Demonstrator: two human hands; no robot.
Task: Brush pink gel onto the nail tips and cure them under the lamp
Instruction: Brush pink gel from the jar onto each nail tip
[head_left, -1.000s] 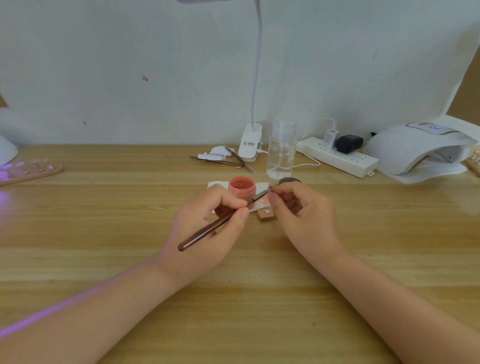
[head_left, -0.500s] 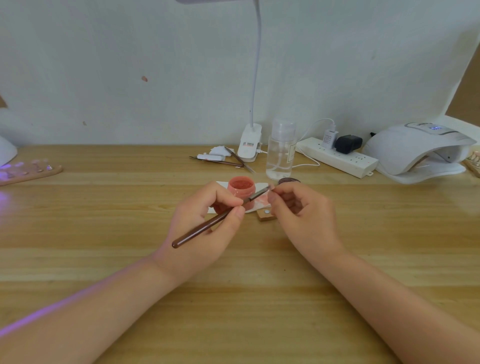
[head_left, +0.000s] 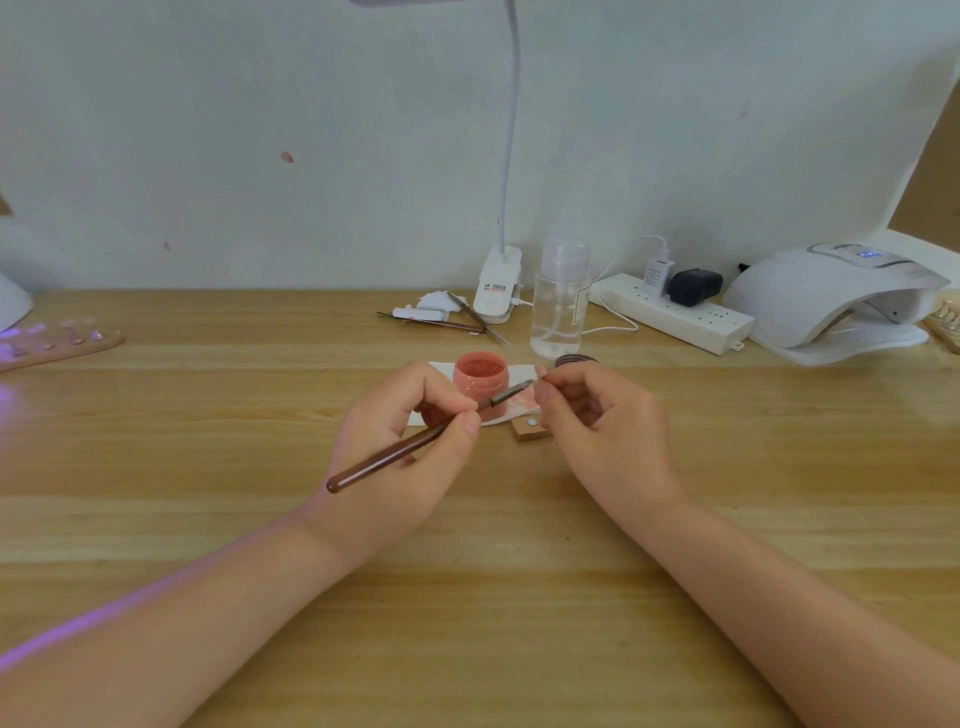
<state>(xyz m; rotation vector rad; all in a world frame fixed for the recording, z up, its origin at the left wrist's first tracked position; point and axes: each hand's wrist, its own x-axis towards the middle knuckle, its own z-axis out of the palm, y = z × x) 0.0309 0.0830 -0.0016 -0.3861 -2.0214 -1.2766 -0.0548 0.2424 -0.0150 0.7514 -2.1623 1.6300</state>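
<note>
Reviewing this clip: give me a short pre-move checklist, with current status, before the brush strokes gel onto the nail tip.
1. Brush gripped: ok, the left hand pinches its handle.
2. Nail tip presented: cannot tell, the right hand pinches something small at the brush's end, but the tip itself is too small to make out.
3. Gel jar open: ok, pink gel shows and its lid lies behind.
4. Bristles loaded: cannot tell.
5. Curing lamp ready: ok, its display is lit.
6. Paper under the jar: ok.

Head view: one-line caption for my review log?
Left hand holds brush to nail tip pinched by right hand, beside open pink gel jar.
</note>
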